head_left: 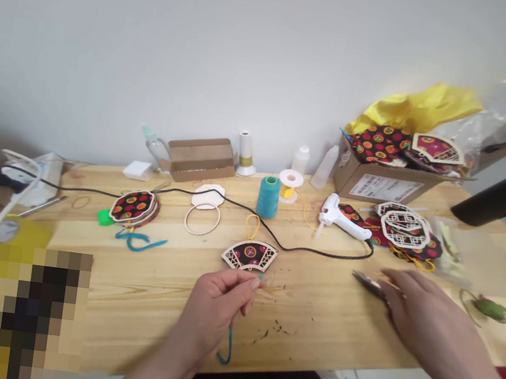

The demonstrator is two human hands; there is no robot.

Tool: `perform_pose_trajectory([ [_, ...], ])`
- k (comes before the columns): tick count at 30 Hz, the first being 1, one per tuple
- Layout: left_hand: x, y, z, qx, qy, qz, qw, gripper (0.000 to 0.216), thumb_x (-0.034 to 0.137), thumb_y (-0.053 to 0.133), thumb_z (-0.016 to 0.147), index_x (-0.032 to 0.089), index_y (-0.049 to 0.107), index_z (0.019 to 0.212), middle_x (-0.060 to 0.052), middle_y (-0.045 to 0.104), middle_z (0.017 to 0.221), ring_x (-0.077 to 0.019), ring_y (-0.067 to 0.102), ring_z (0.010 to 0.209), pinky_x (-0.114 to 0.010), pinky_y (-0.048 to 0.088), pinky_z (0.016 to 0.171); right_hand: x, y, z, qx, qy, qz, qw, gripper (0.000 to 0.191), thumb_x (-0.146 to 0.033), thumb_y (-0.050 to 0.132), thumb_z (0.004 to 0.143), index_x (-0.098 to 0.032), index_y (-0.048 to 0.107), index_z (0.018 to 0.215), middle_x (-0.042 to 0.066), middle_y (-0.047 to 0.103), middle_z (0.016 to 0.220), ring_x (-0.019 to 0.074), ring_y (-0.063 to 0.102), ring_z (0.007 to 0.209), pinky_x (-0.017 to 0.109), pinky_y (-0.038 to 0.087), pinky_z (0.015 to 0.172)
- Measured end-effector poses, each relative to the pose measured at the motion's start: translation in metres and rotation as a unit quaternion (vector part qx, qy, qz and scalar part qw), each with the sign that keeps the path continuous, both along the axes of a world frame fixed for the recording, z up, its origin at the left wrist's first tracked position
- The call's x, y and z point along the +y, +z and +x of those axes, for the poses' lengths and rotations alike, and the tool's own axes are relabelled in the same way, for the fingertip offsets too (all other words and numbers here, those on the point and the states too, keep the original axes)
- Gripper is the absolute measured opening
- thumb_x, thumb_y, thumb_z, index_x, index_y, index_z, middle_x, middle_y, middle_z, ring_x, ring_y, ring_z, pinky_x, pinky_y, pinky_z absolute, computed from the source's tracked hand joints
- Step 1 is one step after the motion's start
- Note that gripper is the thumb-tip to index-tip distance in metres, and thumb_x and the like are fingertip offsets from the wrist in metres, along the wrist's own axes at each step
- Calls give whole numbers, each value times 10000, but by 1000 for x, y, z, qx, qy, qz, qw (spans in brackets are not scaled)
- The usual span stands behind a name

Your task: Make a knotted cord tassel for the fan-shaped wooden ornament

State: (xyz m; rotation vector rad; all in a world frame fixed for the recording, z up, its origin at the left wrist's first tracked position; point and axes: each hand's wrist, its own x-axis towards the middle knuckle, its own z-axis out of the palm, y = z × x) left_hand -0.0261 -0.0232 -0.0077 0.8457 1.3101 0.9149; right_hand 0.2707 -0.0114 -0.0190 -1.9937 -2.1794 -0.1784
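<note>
My left hand (226, 294) is closed, thumb and fingertips pinching a blue cord (229, 346). A short blue end sticks out above the fingertips and the rest hangs below the hand. Just beyond lies a fan-shaped wooden pendant (249, 254) with dark patterned cloth and a yellow loop (253, 226) at its top. My right hand (422, 315) is on the right, its fingers curled over small scissors (368, 284). Their dark pointed blades face left on the table, while the handles are mostly hidden under the fingers.
A glue gun (345, 220) trails a black cable (250, 211) across the table. Blue thread (268, 197) and a yellow cord spool (288, 188) stand behind the pendant. Stacked ornaments (133, 207) lie left; a filled cardboard box (380, 183) stands back right. Green cord (492, 308) lies far right.
</note>
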Motion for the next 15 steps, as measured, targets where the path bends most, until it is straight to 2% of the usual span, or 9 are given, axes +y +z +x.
perform_pose_trajectory([
  [2,1,0,0,-17,11,-8,1000,223,345,676,720,125,681,684,56,431,453,-37,276,411,-192,155,406,-13,-13,30,-29,-21,-74,997,320,-288,368,847,-123,640,890,178,671,871,327,641,809,463,505,732],
  [5,2,-1,2,-31,26,-12,999,214,340,692,702,127,704,709,61,413,442,-41,294,416,-182,180,403,-27,-23,50,-17,-31,-105,994,335,-290,404,790,-106,633,950,213,663,947,345,637,884,457,512,794],
  [10,2,-2,4,-43,59,-12,997,203,329,709,676,131,719,718,78,359,417,-44,267,408,-177,191,391,-30,-23,48,-2,-21,-108,994,381,-187,422,712,-94,602,1034,212,630,1068,339,614,983,456,504,860],
  [12,0,-2,3,-47,66,-9,997,192,321,709,678,135,721,726,79,362,417,-42,266,403,-176,196,390,-29,-20,47,-8,-27,-109,994,381,-163,428,682,-105,604,1014,211,633,1031,343,618,958,464,506,847],
  [15,-1,-3,0,-51,70,-6,996,186,315,700,696,143,727,762,73,392,431,-39,279,401,-172,203,390,-27,-13,44,14,-47,-105,993,295,-223,474,693,-168,606,951,189,635,945,347,636,853,482,526,755],
])
